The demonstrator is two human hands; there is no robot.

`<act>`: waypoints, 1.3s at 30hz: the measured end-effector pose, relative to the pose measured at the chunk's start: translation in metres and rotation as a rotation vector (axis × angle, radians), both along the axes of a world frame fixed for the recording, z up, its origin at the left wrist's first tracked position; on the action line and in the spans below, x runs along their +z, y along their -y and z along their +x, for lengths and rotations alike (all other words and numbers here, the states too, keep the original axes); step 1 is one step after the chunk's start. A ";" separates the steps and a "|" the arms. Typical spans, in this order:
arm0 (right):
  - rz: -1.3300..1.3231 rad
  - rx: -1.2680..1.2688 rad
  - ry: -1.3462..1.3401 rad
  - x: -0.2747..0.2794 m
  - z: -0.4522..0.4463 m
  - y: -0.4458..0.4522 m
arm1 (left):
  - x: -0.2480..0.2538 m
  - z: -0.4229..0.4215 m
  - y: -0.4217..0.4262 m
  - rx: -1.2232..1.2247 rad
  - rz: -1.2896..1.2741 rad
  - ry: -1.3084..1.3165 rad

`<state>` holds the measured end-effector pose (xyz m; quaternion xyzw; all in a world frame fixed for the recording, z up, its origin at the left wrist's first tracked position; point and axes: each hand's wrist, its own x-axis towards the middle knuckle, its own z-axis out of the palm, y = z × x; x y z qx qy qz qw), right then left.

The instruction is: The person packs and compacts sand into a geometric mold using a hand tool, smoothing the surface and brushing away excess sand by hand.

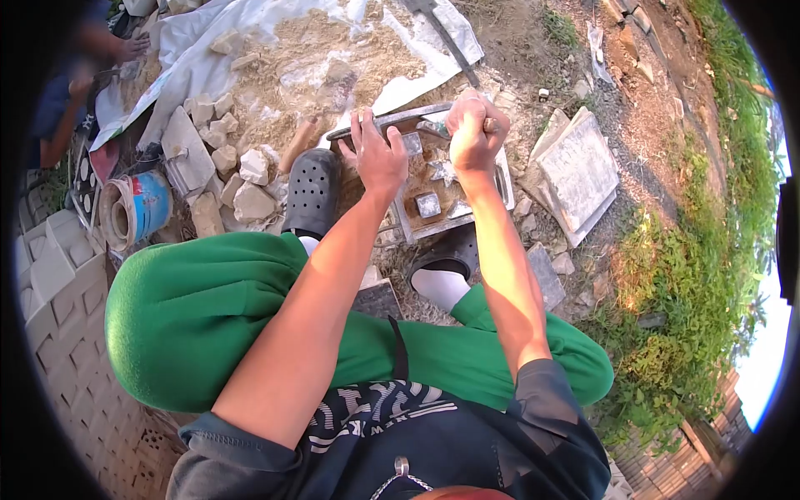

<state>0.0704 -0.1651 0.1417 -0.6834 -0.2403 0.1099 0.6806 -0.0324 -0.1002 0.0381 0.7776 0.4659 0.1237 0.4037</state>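
Between my feet sits a rectangular metal mould (403,218) with brownish, sandy material inside. A star-shaped metal piece (442,172) and a square metal block (428,205) stand within it. My left hand (379,158) is at the mould's far left corner, fingers spread over a dark flat bar (340,133) along the far edge. Closed in a fist, my right hand (475,133) is above the far right corner. The rounded end of a wooden handle (490,126) shows from that fist; the tool's other end is mostly hidden, so its kind is unclear.
Sandy powder (287,62) lies on a white sheet (208,33) ahead. Broken stones (253,167) and a blue bucket (150,204) are left; flat slabs (579,171) lie right. Stacked pale blocks (67,333) stand lower left. Another person's hand (131,47) appears upper left.
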 end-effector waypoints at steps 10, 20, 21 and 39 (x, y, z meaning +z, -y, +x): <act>0.030 -0.116 -0.005 0.018 -0.002 -0.003 | -0.002 0.002 -0.002 -0.008 0.017 0.006; -0.099 -0.108 0.047 -0.015 0.000 0.001 | -0.001 0.001 -0.001 -0.005 0.025 0.021; -0.119 -0.070 0.048 -0.011 0.004 -0.004 | 0.000 0.002 -0.001 -0.005 0.019 0.027; 0.224 -0.163 -0.399 0.015 0.015 0.008 | 0.008 -0.016 -0.026 -0.196 0.019 -0.102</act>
